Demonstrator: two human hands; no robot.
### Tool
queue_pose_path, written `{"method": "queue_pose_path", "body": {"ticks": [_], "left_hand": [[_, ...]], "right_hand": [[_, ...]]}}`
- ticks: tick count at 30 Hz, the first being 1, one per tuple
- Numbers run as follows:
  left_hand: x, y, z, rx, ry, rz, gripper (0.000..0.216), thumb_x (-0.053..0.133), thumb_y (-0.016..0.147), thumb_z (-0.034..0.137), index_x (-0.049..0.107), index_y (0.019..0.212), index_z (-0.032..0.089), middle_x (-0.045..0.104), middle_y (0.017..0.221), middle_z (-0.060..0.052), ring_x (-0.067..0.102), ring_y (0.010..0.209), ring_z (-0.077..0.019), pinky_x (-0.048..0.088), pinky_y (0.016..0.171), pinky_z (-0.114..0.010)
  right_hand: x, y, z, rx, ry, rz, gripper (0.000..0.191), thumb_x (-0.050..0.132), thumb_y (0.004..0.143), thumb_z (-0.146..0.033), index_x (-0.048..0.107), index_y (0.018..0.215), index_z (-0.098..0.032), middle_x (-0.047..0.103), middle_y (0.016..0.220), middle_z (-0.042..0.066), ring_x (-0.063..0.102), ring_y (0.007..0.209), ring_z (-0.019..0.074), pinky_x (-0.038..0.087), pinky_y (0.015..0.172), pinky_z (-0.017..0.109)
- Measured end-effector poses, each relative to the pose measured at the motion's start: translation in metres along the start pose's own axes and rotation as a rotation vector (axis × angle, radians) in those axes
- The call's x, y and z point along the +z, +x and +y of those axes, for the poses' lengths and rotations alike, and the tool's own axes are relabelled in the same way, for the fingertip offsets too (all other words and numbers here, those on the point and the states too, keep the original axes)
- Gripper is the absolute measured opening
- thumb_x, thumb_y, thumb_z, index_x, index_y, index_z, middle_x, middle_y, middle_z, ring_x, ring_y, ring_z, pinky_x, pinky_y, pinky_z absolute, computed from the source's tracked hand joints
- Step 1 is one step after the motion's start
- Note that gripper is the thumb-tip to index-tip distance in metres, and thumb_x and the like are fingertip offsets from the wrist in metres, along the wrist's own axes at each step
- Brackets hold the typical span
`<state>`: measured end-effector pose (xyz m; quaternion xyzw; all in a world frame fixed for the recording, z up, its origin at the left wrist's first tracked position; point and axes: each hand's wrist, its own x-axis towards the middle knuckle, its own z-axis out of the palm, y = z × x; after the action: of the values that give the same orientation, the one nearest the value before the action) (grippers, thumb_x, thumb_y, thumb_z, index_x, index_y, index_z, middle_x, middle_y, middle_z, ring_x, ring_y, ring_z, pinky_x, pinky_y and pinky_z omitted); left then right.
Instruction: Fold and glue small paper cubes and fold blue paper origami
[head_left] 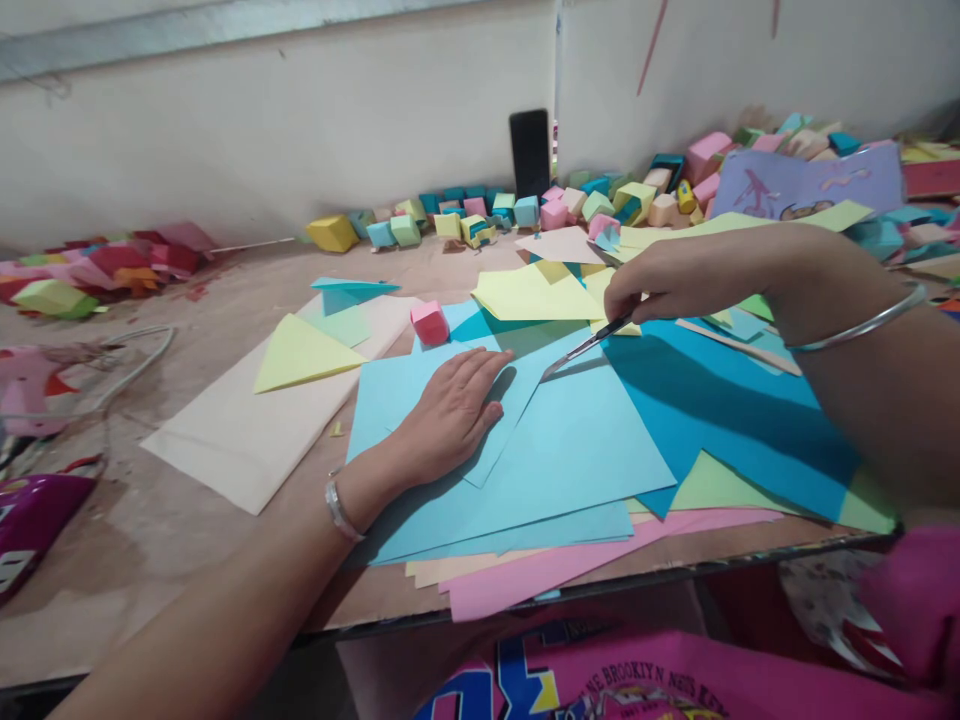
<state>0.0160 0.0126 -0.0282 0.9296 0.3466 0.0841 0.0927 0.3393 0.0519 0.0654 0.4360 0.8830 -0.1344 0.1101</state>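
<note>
My left hand [452, 415] lies flat on a light blue sheet of paper [577, 440], fingers stretched out and pressing it down. Held in my closed right hand [656, 275] is a slim metal-bladed tool with a dark handle, which looks like a pair of scissors [581, 350]. Its tip points down and left, touching or just above the sheet. From near the tip, a slanting edge or cut line runs toward me, close to my left fingers. My right fingers partly hide the handle. A small pink paper cube [430, 323] sits just beyond my left hand.
Folded yellow paper [536, 292] and a darker blue sheet [720, 410] lie around the work. A cream sheet [217, 430] is at left, pink paper [540, 570] at the front edge. Several paper cubes [405, 230] and a phone [530, 153] stand along the wall.
</note>
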Motion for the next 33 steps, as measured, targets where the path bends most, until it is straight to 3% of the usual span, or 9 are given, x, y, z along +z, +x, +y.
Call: {"method": "queue_pose_path", "body": {"ticks": [10, 19, 24, 33], "left_hand": [[0.003, 0.003, -0.002, 0.066, 0.003, -0.002, 0.053, 0.034, 0.100, 0.026, 0.025, 0.152, 0.028, 0.037, 0.156, -0.001, 0.023, 0.147, -0.0269, 0.028, 0.116, -0.051], [0.001, 0.004, -0.002, 0.063, -0.013, 0.035, 0.052, 0.036, 0.099, 0.027, 0.030, 0.150, 0.026, 0.044, 0.151, -0.006, 0.033, 0.141, -0.0281, 0.031, 0.114, -0.051], [0.001, 0.005, -0.001, 0.069, -0.019, 0.037, 0.052, 0.037, 0.098, 0.025, 0.031, 0.150, 0.025, 0.045, 0.150, -0.006, 0.035, 0.139, -0.0277, 0.031, 0.114, -0.050], [0.000, 0.005, -0.002, 0.085, -0.006, 0.025, 0.049, 0.036, 0.099, 0.026, 0.034, 0.148, 0.020, 0.044, 0.150, -0.008, 0.037, 0.137, -0.0253, 0.030, 0.115, -0.047]], "right_hand": [[-0.001, 0.000, 0.003, -0.023, 0.021, 0.005, 0.026, 0.051, 0.085, -0.036, 0.072, 0.099, -0.029, 0.073, 0.094, 0.003, 0.063, 0.080, 0.0226, 0.043, 0.063, 0.033], [-0.001, 0.000, -0.001, 0.001, 0.052, -0.006, 0.025, 0.054, 0.084, -0.035, 0.073, 0.099, -0.030, 0.074, 0.095, 0.002, 0.064, 0.081, 0.0237, 0.043, 0.066, 0.034], [0.004, 0.003, -0.004, -0.044, 0.058, 0.022, 0.025, 0.050, 0.087, -0.029, 0.071, 0.100, -0.025, 0.073, 0.094, 0.004, 0.062, 0.080, 0.0194, 0.041, 0.069, 0.032], [0.015, 0.016, -0.011, -0.122, 0.100, -0.111, 0.024, 0.048, 0.084, -0.021, 0.068, 0.098, -0.021, 0.071, 0.088, 0.003, 0.061, 0.074, 0.0167, 0.042, 0.063, 0.027]]}}
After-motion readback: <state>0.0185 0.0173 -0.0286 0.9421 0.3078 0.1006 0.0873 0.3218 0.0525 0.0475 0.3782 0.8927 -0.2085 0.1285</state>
